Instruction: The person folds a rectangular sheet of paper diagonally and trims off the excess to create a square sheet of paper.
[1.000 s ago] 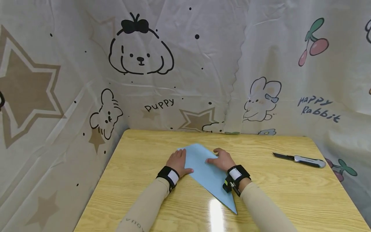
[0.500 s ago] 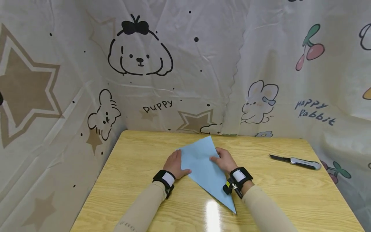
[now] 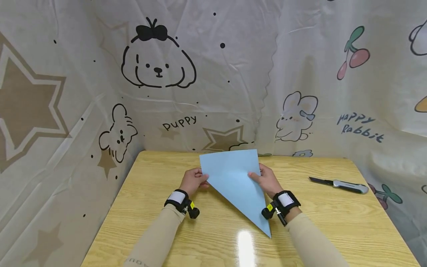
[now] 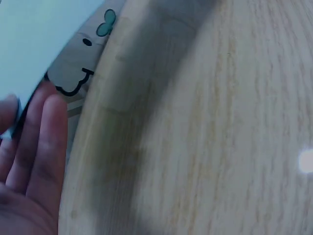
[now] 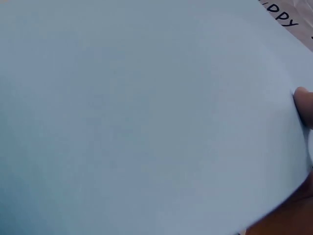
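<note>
A folded sheet of light blue paper (image 3: 233, 178) is held up off the table at its far end, its pointed end toward the front. My left hand (image 3: 193, 181) pinches its left edge between thumb and fingers; in the left wrist view the thumb lies over the paper (image 4: 39, 44) and the fingers are behind it. On the opposite edge, my right hand (image 3: 267, 180) grips the sheet with the thumb on top and the other fingers mostly hidden behind. In the right wrist view the paper (image 5: 146, 117) fills most of the picture.
A utility knife (image 3: 340, 184) with its dark blade out lies on the right of the wooden table (image 3: 150, 230). A printed curtain (image 3: 213, 74) hangs behind the table and along its sides. Each wrist wears a strapped camera.
The paper has turned and its far end has been lifted toward me. My left hand has gone from lying flat on the sheet to pinching its left edge. The knife stays put.
</note>
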